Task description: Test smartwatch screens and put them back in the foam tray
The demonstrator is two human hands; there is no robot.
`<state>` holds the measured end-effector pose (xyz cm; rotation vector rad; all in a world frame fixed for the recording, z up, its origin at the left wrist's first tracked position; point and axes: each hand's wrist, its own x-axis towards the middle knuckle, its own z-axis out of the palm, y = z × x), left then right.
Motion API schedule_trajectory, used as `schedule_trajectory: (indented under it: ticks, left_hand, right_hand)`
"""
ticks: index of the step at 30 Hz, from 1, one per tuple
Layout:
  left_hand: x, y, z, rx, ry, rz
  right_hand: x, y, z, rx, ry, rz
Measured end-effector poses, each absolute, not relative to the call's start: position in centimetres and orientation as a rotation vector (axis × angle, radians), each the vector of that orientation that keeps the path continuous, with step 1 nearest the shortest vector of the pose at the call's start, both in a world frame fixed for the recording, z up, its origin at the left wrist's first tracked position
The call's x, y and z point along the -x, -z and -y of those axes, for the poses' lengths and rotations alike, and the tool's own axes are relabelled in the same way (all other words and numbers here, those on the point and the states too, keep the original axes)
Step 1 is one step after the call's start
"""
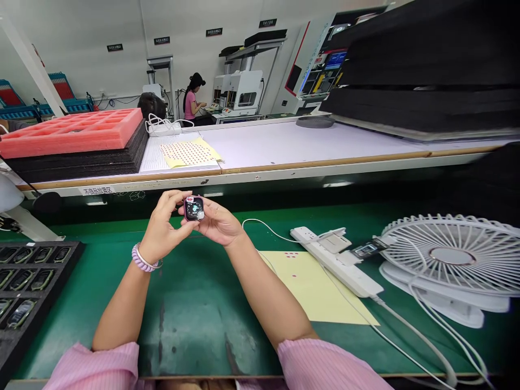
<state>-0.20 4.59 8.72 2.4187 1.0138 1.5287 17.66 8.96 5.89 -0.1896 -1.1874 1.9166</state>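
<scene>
A small smartwatch case (194, 209) without a strap is held up over the green bench, its dark screen lit and facing me. A small sticker with a red mark sits at the top of its screen. My left hand (167, 219) grips the watch from the left, with fingers along the top and thumb at the lower edge. From the right, my right hand (219, 221) pinches its side between thumb and fingers. At the far left, a black foam tray (67, 265) holds several similar watch cases in its slots.
A white power strip (337, 260) with plugs and cables lies right of a yellow sheet (320, 292). Beyond it stands a white fan (455, 257). On the raised shelf (260, 143) are pink foam (77, 130), a sticker sheet (189, 153) and black stacked trays (426, 81). A person (193, 100) sits behind.
</scene>
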Motion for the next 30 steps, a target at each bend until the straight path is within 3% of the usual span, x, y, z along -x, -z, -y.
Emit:
schedule_trajectory:
  ticks: [11, 19, 24, 30]
  left_hand:
    - [0.6, -8.8, -4.7, -2.46, -1.53, -1.058]
    - [1.0, -8.4, -4.7, -2.599, -1.518, -1.214]
    - [1.6, -8.5, -4.2, -2.602, -1.423, -1.261]
    - [3.5, -10.0, -2.6, -2.287, -1.907, -1.386]
  right_hand:
    - [-17.7, -6.5, -8.6, 0.249, -1.91, 1.215]
    - [-18.5, -7.4, -7.8, 0.57, -1.411, 1.367]
    - [-18.1, -8.1, -7.3, 0.592, -1.314, 1.469]
    - [-13.3, -16.2, -10.5, 0.515, -1.069, 1.677]
